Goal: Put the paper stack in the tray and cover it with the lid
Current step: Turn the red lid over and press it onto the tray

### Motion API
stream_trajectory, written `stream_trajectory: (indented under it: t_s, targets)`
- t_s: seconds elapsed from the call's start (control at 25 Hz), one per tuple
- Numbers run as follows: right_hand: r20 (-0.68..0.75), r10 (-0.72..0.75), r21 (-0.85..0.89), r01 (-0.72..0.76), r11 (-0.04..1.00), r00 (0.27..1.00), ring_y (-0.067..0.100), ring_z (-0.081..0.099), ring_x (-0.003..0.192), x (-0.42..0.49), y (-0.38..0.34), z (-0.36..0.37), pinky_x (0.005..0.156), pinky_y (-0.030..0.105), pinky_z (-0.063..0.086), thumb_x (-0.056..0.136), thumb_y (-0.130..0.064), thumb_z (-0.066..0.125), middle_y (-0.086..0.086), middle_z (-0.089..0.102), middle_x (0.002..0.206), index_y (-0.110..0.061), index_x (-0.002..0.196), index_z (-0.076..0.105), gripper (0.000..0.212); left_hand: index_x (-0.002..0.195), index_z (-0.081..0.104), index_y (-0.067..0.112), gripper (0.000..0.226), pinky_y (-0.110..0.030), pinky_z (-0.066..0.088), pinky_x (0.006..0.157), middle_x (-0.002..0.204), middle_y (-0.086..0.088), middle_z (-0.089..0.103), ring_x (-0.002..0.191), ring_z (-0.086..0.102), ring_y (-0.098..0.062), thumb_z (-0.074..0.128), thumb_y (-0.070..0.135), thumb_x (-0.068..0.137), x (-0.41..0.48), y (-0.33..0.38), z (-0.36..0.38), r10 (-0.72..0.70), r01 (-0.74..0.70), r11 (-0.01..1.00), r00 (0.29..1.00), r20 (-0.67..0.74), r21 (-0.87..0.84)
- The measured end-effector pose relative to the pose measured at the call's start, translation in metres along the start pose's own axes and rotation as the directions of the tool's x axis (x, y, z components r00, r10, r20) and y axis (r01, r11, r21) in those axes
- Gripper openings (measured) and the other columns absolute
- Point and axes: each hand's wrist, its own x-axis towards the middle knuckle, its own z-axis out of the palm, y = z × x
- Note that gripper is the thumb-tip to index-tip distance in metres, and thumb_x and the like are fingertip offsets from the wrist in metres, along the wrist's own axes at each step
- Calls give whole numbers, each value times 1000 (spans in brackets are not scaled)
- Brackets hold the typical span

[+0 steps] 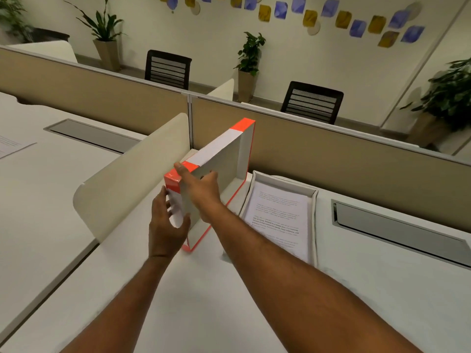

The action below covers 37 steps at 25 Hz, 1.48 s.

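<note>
The orange-and-white box lid (229, 159) stands tilted on its long edge on the white desk, its hollow side facing right. My right hand (201, 187) grips its near upper corner, thumb on the orange rim. My left hand (167, 225) clasps the near short end from the left. Just right of the lid lies the white tray (314, 200), and the printed paper stack (280, 220) rests inside it. My right forearm hides the tray's near left corner.
A curved cream divider panel (132, 179) rises just left of the lid. A beige partition (331, 154) runs along the back of the desk. Grey cable hatches (397, 230) sit right and far left. A loose sheet (12, 146) lies at the far left.
</note>
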Motion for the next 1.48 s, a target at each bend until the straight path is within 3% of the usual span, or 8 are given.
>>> stream_trajectory:
  t_s: [0.16, 0.48, 0.64, 0.72, 0.8, 0.96, 1.16, 1.48]
  targets:
    - [-73, 72, 90, -66, 994, 995, 23, 53, 109, -1, 0, -8, 100, 48, 50, 61, -62, 80, 1, 52, 121, -21, 128, 33, 91, 145, 31, -2, 88, -51, 56, 92, 141, -22, 48, 121, 57, -36, 81, 11, 74, -9, 17, 3, 55, -63, 995, 992, 110, 72]
    - [-262, 6, 72, 13, 997, 965, 21, 50, 110, -10, -13, -29, 85, 35, 46, 74, -27, 78, 5, 49, 125, -20, 128, 32, 71, 143, 34, 13, 97, -37, 55, 90, 148, -6, 41, 118, 55, -19, 87, 37, 66, -15, 24, 2, -102, 101, 995, 965, 243, 17]
    - [-270, 15, 269, 60, 961, 963, 25, 58, 106, -15, -25, -70, 89, 40, 55, 73, -19, 76, 10, 58, 118, -15, 124, 44, 61, 129, 54, 16, 71, -29, 45, 84, 133, -5, 57, 118, 57, -24, 45, 68, 82, -3, 9, -1, -305, 313, 950, 921, 241, 9]
    - [-259, -13, 320, 99, 942, 966, 20, 61, 91, -18, -27, -93, 78, 35, 55, 73, -14, 74, 10, 62, 108, -14, 113, 50, 46, 122, 59, 15, 69, -35, 49, 87, 125, -8, 61, 118, 57, -29, 39, 70, 85, 8, 0, 1, -623, 655, 719, 756, 201, -231]
    - [-247, 1, 370, 94, 924, 969, 18, 60, 82, -21, -25, -114, 68, 31, 53, 74, -12, 72, 10, 63, 103, -11, 111, 52, 42, 121, 58, 11, 68, -44, 51, 94, 115, -7, 63, 109, 61, -27, 49, 68, 85, 15, -8, 3, -780, 813, 393, 542, 312, -430]
    - [-242, 77, 486, 53, 872, 967, 18, 62, 79, -26, -9, -154, 61, 31, 54, 76, -12, 68, 8, 66, 93, -7, 118, 55, 44, 102, 62, 13, 26, -35, 55, 73, 104, -4, 62, 92, 64, -19, 64, 37, 90, 16, -6, 23, -737, 819, 236, 502, 452, -524]
    - [-316, 106, 408, 34, 912, 943, 23, 61, 90, -27, 26, -199, 65, 35, 56, 81, -22, 59, 14, 61, 113, -15, 126, 41, 49, 114, 63, 16, 25, -30, 54, 69, 100, -3, 68, 90, 67, -18, 53, 30, 96, 14, 13, 49, -656, 790, 373, 596, 463, -487]
    - [-384, -22, 128, 77, 989, 923, 21, 68, 96, -34, 82, -257, 69, 28, 58, 99, -27, 47, 7, 64, 121, -21, 134, 47, 35, 130, 52, 17, 35, -48, 53, 94, 118, -9, 62, 105, 64, -31, 42, 34, 101, 23, 40, 89, -474, 683, 665, 699, 536, -303]
